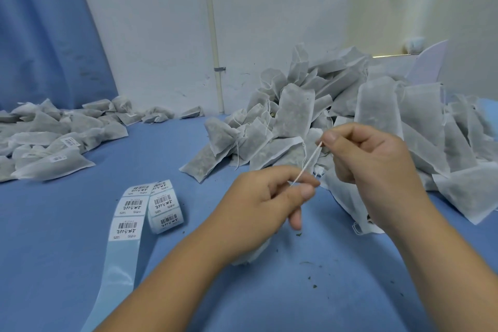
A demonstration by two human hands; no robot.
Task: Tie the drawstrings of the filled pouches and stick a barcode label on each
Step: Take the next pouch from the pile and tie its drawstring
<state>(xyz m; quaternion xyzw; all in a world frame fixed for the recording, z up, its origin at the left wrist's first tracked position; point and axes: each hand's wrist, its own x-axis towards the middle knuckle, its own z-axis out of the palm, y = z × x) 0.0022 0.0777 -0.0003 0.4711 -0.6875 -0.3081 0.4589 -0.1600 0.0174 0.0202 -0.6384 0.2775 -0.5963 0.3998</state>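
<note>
Blue cloth (67,250) covers the table, with a white wall (161,21) behind and a blue curtain (40,35) off to the left. Both hands are working mid-table. The left hand (258,205) sits low with thumb and forefinger pinched tight on the near end of a drawstring (310,162). The right hand (372,162) is higher and further out, pinching the other end, and the string runs taut and slanted between them. That looks like a pull to cinch or start a knot.

The pouch (256,253) being tied is mostly hidden. Only a pale corner peeks out under the left wrist, so I judge the heel of that hand is pinning it down while the string takes the tension. I can't tell whether a knot has formed yet.

Right behind the hands is the untied heap (336,105), piled up against the wall within easy reach. Well apart on the far left lies the done pile (54,137), where some pouches show white stickers, so finished work stays clear of the rest.

Just left of the left hand sits the label roll (165,206), its strip trailing toward the near edge, handy for a quick peel once this tie is finished. Dark crumbs (310,277) dot the cloth near the forearms, probably spilled filling.
</note>
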